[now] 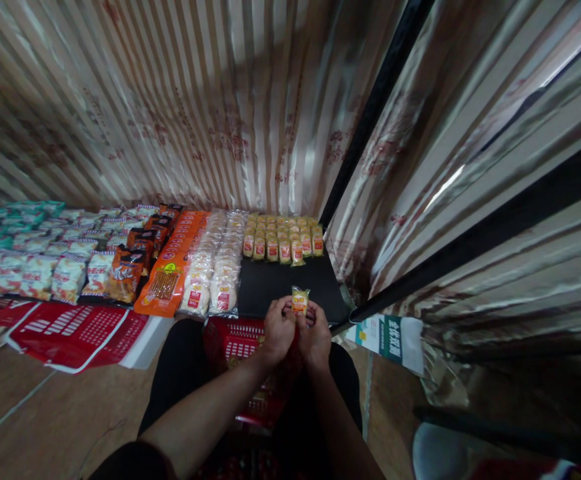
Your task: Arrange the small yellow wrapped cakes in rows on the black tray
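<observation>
Between both hands I hold a small yellow snack packet (299, 301) upright, its red and white label facing me. My left hand (279, 331) grips its left side and my right hand (315, 335) its right side, fingers closed. The packet is just over the front edge of a black shelf (285, 283). Behind it, rows of similar yellow packets (284, 250) stand on the shelf. Below my hands, a red basket (240, 340) sits between my legs; my forearms partly hide it and its contents.
Left on the shelf are clear-wrapped round crackers (225, 280), orange flat packs (165, 280), orange-black bags (127, 273) and white bags (35, 273). A red bag (75, 333) hangs at the front. Black posts (370, 127) rise at the right before striped curtains (180, 100).
</observation>
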